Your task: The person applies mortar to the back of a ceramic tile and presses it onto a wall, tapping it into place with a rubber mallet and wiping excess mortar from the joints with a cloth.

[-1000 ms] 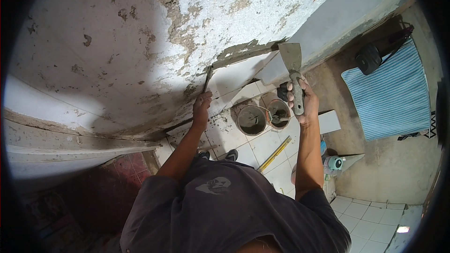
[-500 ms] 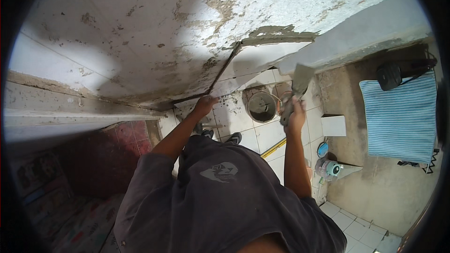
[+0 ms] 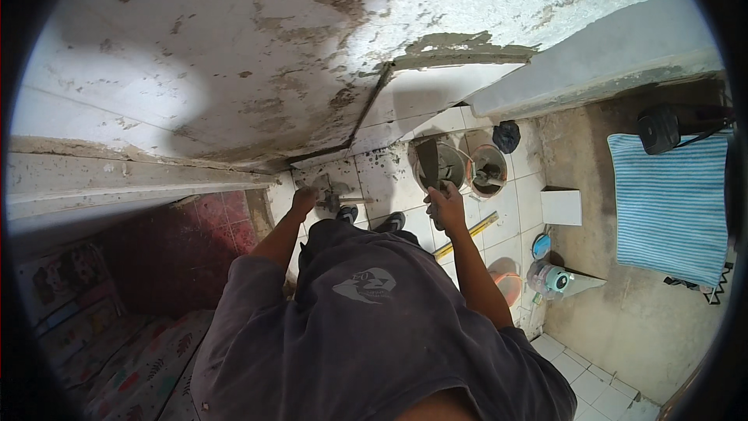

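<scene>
My right hand [image 3: 447,207] is closed round the handle of a putty knife [image 3: 428,162]. Its broad, flat blade points up and away from me, in front of a bucket [image 3: 452,168] of grey mortar that it partly hides. My left hand [image 3: 305,202] hangs low on the left, its fingers curled in, with nothing visible in them. A mortar-stained tool [image 3: 331,196] lies on the tiles just right of that hand. Ahead is a stained, flaking wall [image 3: 265,78], with white tile [image 3: 425,93] on its lower part and fresh grey mortar [image 3: 452,45] along the tile's upper edge.
A second bucket [image 3: 489,171] stands right of the first, by a dark crumpled bag [image 3: 506,136]. A yellow spirit level [image 3: 467,235] lies on the tiled floor. Further right are a white box [image 3: 561,207], a clear jug [image 3: 555,281] and a striped blue cloth [image 3: 666,210].
My right hand has moved left and down with the putty knife, now over the mortar bucket. My left hand has drawn back from the wall's base, toward the lower left.
</scene>
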Demonstrator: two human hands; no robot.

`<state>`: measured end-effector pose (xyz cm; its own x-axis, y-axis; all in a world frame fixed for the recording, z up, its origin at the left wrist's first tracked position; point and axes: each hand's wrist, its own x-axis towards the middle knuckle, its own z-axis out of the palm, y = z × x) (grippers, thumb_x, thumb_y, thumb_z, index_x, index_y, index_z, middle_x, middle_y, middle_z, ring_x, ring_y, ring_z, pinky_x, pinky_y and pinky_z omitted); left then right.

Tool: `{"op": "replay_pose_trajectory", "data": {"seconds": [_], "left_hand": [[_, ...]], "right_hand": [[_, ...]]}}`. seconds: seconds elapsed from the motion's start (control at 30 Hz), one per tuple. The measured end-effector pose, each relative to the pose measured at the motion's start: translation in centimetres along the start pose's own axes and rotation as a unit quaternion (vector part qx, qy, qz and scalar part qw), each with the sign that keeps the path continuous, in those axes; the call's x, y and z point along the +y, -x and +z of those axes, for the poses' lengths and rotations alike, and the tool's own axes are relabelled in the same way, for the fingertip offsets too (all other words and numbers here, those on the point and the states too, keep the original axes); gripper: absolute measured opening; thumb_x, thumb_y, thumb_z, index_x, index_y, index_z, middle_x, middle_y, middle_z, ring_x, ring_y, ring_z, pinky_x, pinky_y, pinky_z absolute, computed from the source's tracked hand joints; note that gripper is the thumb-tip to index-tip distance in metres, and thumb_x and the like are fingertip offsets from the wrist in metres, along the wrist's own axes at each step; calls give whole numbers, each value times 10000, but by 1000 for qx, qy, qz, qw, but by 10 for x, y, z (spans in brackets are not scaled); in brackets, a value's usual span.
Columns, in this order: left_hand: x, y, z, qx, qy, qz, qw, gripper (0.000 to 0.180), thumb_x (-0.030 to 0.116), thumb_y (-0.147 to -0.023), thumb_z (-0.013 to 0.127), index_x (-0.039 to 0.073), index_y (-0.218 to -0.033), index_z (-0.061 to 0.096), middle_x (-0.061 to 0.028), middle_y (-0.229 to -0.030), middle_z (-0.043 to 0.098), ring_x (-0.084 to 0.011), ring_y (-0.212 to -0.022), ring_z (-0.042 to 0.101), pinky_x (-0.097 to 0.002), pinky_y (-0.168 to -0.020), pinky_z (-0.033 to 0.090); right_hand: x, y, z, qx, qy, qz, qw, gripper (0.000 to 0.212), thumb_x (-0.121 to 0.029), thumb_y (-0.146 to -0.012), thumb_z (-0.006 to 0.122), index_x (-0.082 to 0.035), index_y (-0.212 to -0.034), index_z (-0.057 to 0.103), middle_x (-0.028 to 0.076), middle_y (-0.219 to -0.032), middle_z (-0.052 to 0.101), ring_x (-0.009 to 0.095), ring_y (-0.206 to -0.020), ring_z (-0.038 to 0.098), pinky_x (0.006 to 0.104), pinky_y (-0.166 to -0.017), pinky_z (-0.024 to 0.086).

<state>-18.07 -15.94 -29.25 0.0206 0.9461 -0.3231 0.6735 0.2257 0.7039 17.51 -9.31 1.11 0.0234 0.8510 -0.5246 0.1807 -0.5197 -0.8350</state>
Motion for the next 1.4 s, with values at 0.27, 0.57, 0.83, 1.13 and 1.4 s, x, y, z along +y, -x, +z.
{"op": "replay_pose_trajectory", "data": {"seconds": [0.27, 0.57, 0.83, 1.13, 1.4], "left_hand": [[165, -41, -6, -25, 420, -228, 878, 345, 308, -806, 568, 92, -1075, 572, -25, -1004, 618, -168, -866, 565, -337, -761, 412], [279, -115, 9, 151, 663, -209, 703, 547, 260, -879, 458, 127, -1373, 264, -32, -1358, 359, -209, -1145, 415, -413, -923, 346], [322, -134, 36, 301, 648, -203, 669, 647, 159, -858, 456, 171, -1415, 126, -41, -1414, 264, -245, -1187, 381, -435, -948, 323], [326, -147, 45, 351, 627, -217, 660, 752, 102, -831, 457, 204, -1419, -1, -41, -1354, 331, -180, -1065, 434, -374, -845, 370], [342, -150, 64, 361, 592, -176, 698, 726, 50, -803, 428, 161, -1425, 70, -39, -1449, 221, -196, -1148, 397, -373, -884, 358]], "right_hand": [[54, -13, -83, 96, -8, 26, 995, 275, -190, -822, 588, -15, -1012, 494, 92, -693, 592, 128, -475, 523, 250, -413, 409], [98, -39, -212, 133, -39, 98, 985, 225, -163, -820, 584, -46, -997, 510, 66, -664, 583, 105, -457, 502, 237, -367, 368], [122, -64, -311, 118, 23, 100, 988, 243, -177, -852, 543, -5, -1017, 493, 75, -663, 582, 106, -437, 508, 236, -371, 391], [97, -98, -367, 115, 25, 102, 988, 251, -181, -863, 528, -16, -1046, 478, 55, -654, 564, 89, -441, 472, 226, -380, 371], [84, -113, -370, 88, 67, 127, 986, 245, -209, -838, 562, -44, -1011, 511, 83, -692, 598, 112, -419, 485, 252, -353, 364]]}}
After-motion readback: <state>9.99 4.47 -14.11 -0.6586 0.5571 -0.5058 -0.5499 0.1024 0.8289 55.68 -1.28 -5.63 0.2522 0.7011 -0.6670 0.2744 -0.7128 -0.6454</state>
